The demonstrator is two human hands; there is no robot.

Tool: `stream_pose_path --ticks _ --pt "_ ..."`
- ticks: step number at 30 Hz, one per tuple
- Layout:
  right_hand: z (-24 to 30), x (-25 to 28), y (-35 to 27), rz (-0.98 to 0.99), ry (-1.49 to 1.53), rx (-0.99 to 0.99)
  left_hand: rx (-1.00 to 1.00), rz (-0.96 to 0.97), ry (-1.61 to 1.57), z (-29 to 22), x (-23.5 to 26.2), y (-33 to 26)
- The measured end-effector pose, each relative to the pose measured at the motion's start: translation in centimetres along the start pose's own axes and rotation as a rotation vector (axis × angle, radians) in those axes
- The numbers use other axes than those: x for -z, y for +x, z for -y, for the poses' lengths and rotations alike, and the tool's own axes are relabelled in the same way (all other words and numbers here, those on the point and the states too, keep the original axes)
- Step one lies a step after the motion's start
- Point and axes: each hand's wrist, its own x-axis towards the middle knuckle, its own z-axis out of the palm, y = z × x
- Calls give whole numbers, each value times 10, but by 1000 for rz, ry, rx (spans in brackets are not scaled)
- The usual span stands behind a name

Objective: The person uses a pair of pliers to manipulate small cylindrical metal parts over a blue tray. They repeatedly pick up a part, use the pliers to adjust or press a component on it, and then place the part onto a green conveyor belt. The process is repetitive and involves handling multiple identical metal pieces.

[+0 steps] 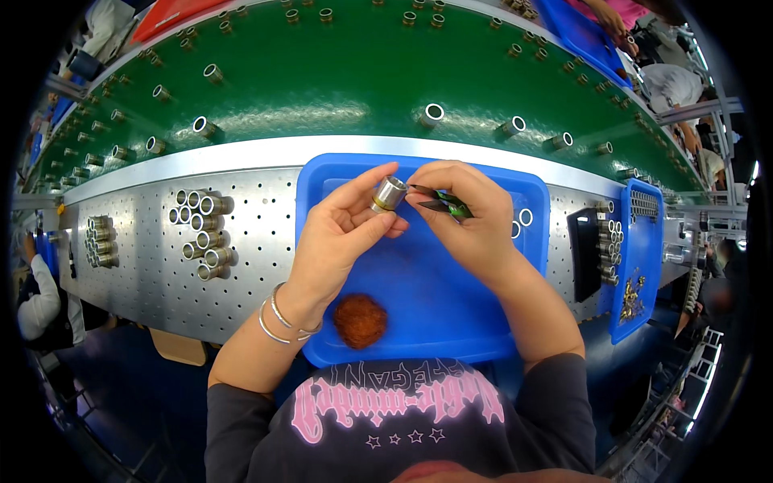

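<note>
Closest to my camera I have the dark shirt with pink lettering and a row of small stars. Beyond it, the largest thing I see is the green surface, dotted with upright metal cylinders, and along its near side runs the perforated metal table. A big blue tray sits before the wearer, under both hands; off to the right I make out a narrower blue tray with small brass-coloured pieces at its near end, and a black box just left of it. The left hand, two silvery bangles around its wrist, pinches a metal sleeve between thumb and fingers, tilted above the tray's far half. The right hand is closed around a green-and-black tool, its dark pointed ends aimed at the sleeve; whether they touch it, I cannot tell. A cluster of similar sleeves stands on the table left of the tray, and a fuzzy brown pad lies in the tray's near-left corner.
</note>
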Motion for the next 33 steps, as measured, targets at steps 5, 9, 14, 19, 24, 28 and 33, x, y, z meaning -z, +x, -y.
stream_pose_path --ticks 5,9,14,19,24,28,33 --pt "-1 0 -1 6 -19 28 2 -8 28 -2 -1 -1" --pt "-3 0 -2 -12 -38 44 8 1 74 -2 0 -2" --pt "0 -1 -2 -22 -69 40 -46 15 124 2 0 -3" --pt "2 1 -3 -21 -83 39 -67 5 129 1 -3 -4" --pt "3 2 -3 -11 -108 41 -80 7 147 0 -3 -5" --pt "3 2 -3 -11 -72 24 -106 14 146 0 -3 -5" --pt "12 -1 1 -136 -2 -26 -90 -28 104 -1 -3 -2"
